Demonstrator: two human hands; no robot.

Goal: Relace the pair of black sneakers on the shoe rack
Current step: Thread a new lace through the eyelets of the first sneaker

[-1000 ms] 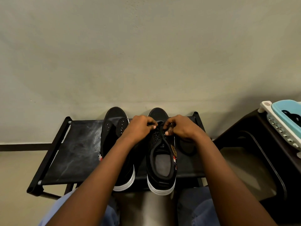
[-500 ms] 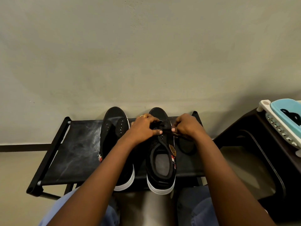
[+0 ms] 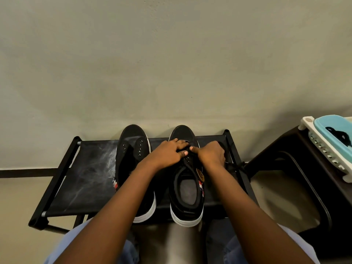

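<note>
Two black sneakers with white soles stand side by side on the black shoe rack (image 3: 83,178), toes toward the wall. The left sneaker (image 3: 131,149) shows bare eyelets and no lace. Over the eyelet area of the right sneaker (image 3: 187,195) both my hands meet. My left hand (image 3: 168,154) lies across the shoe's front with its thumb pressing at the eyelets. My right hand (image 3: 211,154) has its fingers curled and pinches the black lace (image 3: 235,166), which trails off to the right over the rack's edge. The lace's path through the eyelets is hidden under my fingers.
A plain wall rises right behind the rack. At the right stands a dark stool (image 3: 297,168), bearing a white basket (image 3: 323,151) with a light blue tray (image 3: 331,128) that holds another black lace. My knees sit close under the rack's front edge.
My left hand has slid forward over the right sneaker's toe side and flattened. My right hand has stayed by the eyelets, and the lace now trails out to the right.
</note>
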